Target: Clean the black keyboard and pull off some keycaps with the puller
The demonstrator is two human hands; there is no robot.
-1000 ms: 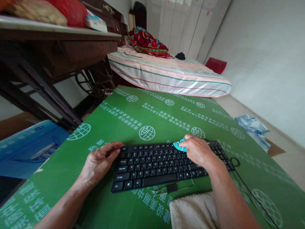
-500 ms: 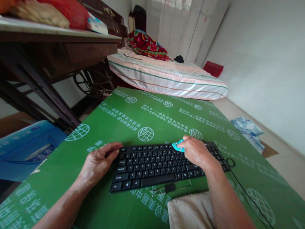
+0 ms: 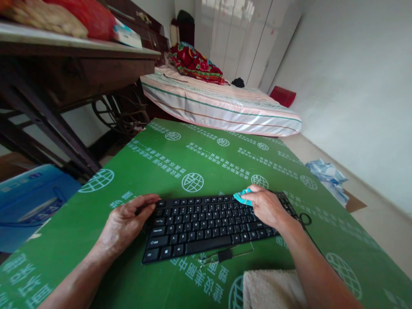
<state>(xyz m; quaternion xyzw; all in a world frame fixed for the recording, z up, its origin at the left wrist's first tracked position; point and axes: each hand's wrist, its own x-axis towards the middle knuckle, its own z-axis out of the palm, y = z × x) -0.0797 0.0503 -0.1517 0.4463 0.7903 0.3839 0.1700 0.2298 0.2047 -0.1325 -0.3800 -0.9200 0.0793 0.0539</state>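
Head view: on the green table (image 3: 222,167), my right hand (image 3: 266,207) pinches a turquoise cloth (image 3: 240,198) against the far keys of the keyboard (image 3: 206,223); my left hand (image 3: 128,219) touches its corner (whether clamped, I cannot tell). Hard rubbing could skid it.

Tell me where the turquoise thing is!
Head view, right of centre: the turquoise thing is in the right hand, at the far edge of the keyboard.

Pale-printed green tabletop (image 3: 219,180), on it a long black plastic keyboard (image 3: 206,225), thin black cable (image 3: 310,219), small black-and-metal piece (image 3: 224,256), beige fuzzy cloth (image 3: 272,288)
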